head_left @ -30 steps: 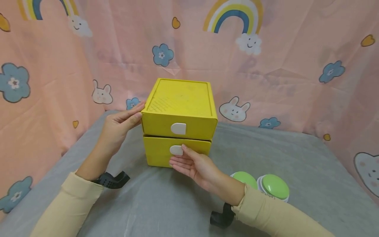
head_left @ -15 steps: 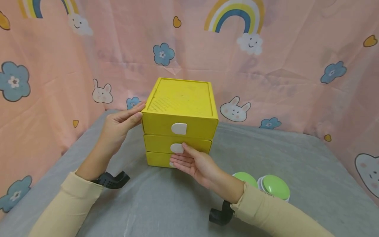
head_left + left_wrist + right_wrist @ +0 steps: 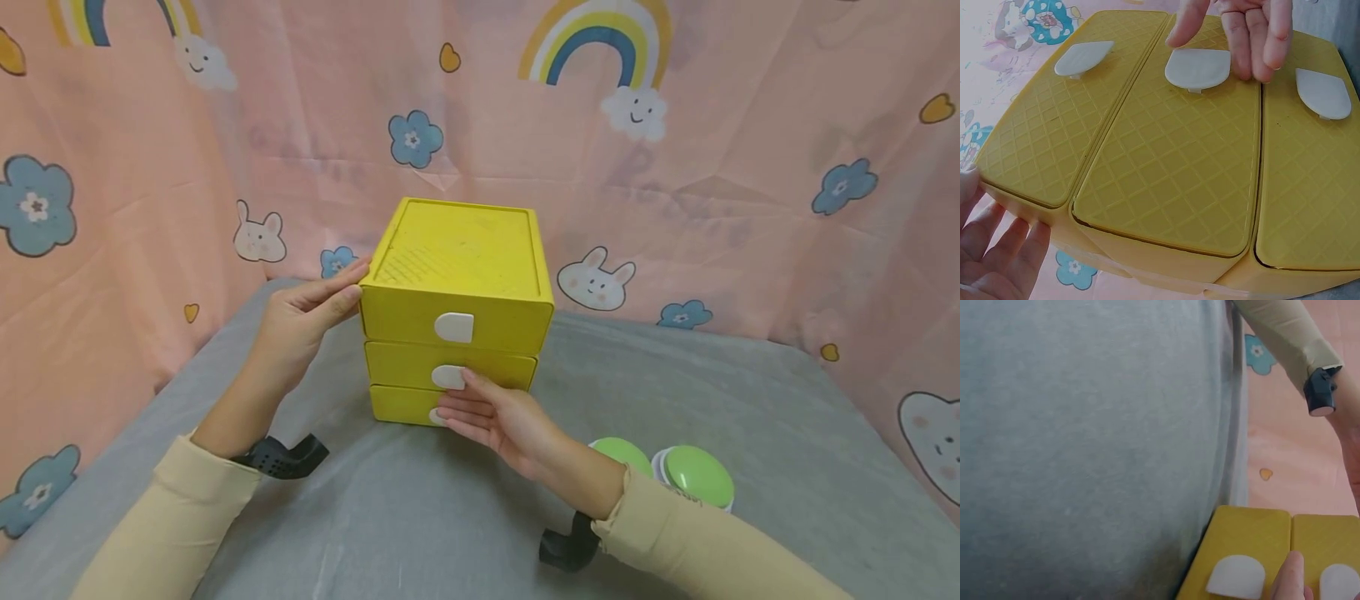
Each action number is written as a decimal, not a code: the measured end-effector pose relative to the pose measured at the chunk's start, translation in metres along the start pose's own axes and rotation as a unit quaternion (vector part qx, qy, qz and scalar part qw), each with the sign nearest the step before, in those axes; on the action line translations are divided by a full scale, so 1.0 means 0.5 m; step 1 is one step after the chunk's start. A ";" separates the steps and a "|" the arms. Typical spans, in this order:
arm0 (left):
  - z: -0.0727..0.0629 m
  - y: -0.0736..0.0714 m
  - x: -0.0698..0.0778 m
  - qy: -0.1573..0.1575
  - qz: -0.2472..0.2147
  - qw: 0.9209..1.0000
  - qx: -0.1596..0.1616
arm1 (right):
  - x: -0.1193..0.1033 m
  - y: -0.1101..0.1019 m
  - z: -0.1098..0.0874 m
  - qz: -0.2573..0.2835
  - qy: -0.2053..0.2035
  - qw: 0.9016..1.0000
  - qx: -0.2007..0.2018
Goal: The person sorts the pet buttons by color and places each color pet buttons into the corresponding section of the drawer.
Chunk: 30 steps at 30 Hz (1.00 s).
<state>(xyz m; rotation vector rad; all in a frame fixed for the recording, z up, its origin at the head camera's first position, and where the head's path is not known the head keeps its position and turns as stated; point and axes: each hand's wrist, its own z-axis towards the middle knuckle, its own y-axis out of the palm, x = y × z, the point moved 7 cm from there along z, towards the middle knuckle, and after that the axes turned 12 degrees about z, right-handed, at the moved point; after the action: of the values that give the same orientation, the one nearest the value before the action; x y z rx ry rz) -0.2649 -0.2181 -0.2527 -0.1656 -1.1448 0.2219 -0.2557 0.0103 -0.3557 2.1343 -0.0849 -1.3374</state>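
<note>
A yellow three-drawer box [image 3: 457, 250] stands on the grey cloth; each drawer front carries a white tab handle. My left hand [image 3: 307, 312] rests with straight fingers against the box's upper left edge; it also shows at the lower left of the left wrist view [image 3: 997, 256]. My right hand [image 3: 487, 412] lies flat, its fingertips touching the middle drawer [image 3: 405, 365] beside its white handle [image 3: 447, 377]. All the drawers sit flush. The left wrist view shows the right fingers [image 3: 1254, 31] over the middle handle [image 3: 1197, 67]. One fingertip [image 3: 1289, 578] appears between two handles in the right wrist view.
Two round green-topped white containers [image 3: 697, 473] sit on the grey cloth [image 3: 375, 517] at the right, beside my right forearm. A pink curtain with rainbows, flowers and bunnies [image 3: 750, 167] closes off the back and both sides.
The middle drawer, which stuck out a second ago, has slid in flush under my right fingers, uncovering the bottom drawer's front. The left hand has stayed put.
</note>
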 end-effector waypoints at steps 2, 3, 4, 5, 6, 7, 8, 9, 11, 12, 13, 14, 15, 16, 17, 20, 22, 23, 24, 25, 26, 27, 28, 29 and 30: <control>0.000 0.000 -0.001 -0.003 0.002 1.000 0.000 | 0.003 -0.007 -0.003 -0.009 0.004 1.000 0.001; 0.000 0.001 -0.002 -0.005 0.003 1.000 -0.001 | 0.005 -0.011 -0.005 -0.014 0.007 1.000 0.001; 0.000 0.001 -0.002 -0.006 0.005 1.000 -0.001 | 0.006 -0.014 -0.007 -0.019 0.009 1.000 -0.001; 0.001 0.001 -0.003 -0.007 0.005 1.000 -0.001 | 0.008 -0.017 -0.008 -0.023 0.010 1.000 -0.002; 0.001 0.001 -0.003 -0.008 0.005 1.000 -0.001 | 0.009 -0.020 -0.009 -0.028 0.013 1.000 -0.002; 0.001 0.001 -0.003 -0.007 0.005 1.000 -0.001 | 0.011 -0.022 -0.010 -0.032 0.014 0.999 -0.003; 0.001 0.001 -0.003 -0.007 0.005 1.000 -0.001 | 0.011 -0.024 -0.010 -0.037 0.014 0.999 -0.004; 0.001 0.001 -0.002 -0.006 0.004 1.000 -0.001 | 0.012 -0.027 -0.009 -0.041 0.015 0.999 -0.006; 0.001 0.000 -0.002 -0.005 0.002 1.000 0.000 | 0.013 -0.031 -0.008 -0.047 0.016 0.999 -0.006; 0.001 0.000 -0.001 -0.004 0.001 1.000 0.000 | 0.014 -0.033 -0.007 -0.049 0.016 0.999 -0.006; 0.001 0.000 -0.001 -0.004 0.000 1.000 0.001 | 0.014 -0.035 -0.006 -0.050 0.017 0.999 -0.007; 0.001 0.000 -0.001 -0.005 0.000 1.000 0.001 | 0.015 -0.038 -0.005 -0.051 0.018 0.999 -0.006; 0.001 0.000 0.000 -0.004 0.000 1.000 0.001 | 0.016 -0.041 -0.005 -0.052 0.020 0.998 -0.004; 0.001 0.000 0.000 -0.005 -0.001 1.000 0.001 | 0.018 -0.043 -0.004 -0.052 0.022 0.998 -0.002; 0.001 0.000 0.000 -0.005 -0.001 1.000 0.001 | 0.020 -0.046 -0.004 -0.053 0.026 0.998 -0.001; 0.001 0.001 0.000 -0.006 0.001 1.000 0.000 | 0.027 -0.053 -0.003 -0.051 0.042 0.998 0.004; 0.000 0.000 0.000 -0.005 -0.001 1.000 0.001 | 0.031 -0.056 -0.002 -0.054 0.052 0.997 0.004; 0.000 0.000 0.000 -0.005 -0.001 1.000 0.002 | 0.033 -0.057 -0.001 -0.055 0.057 0.997 0.003; 0.000 -0.001 0.000 -0.005 -0.002 1.000 0.003 | 0.034 -0.058 0.000 -0.057 0.062 0.996 0.003; 0.000 -0.001 0.000 -0.003 -0.003 1.000 0.003 | 0.036 -0.059 0.001 -0.060 0.065 0.996 0.003; 0.000 -0.001 0.001 -0.002 -0.004 1.000 0.003 | 0.037 -0.061 0.002 -0.063 0.069 0.996 0.004; 0.000 -0.001 0.001 -0.001 -0.005 1.000 0.003 | 0.039 -0.062 0.003 -0.066 0.073 0.995 0.005; 0.000 -0.001 0.002 0.000 -0.005 1.000 0.003 | 0.041 -0.063 0.004 -0.068 0.076 0.995 0.007; 0.000 -0.001 0.002 0.000 -0.005 1.000 0.002 | 0.043 -0.065 0.005 -0.069 0.080 0.994 0.008; 0.000 -0.001 0.002 0.001 -0.005 1.000 0.002 | 0.046 -0.066 0.006 -0.070 0.083 0.994 0.010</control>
<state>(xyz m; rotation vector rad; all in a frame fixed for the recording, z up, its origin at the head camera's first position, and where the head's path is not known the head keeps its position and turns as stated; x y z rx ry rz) -0.2644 -0.2184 -0.2518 -0.1561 -1.1436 0.2144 -0.2554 0.0274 -0.3920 2.2961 0.1217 -1.2355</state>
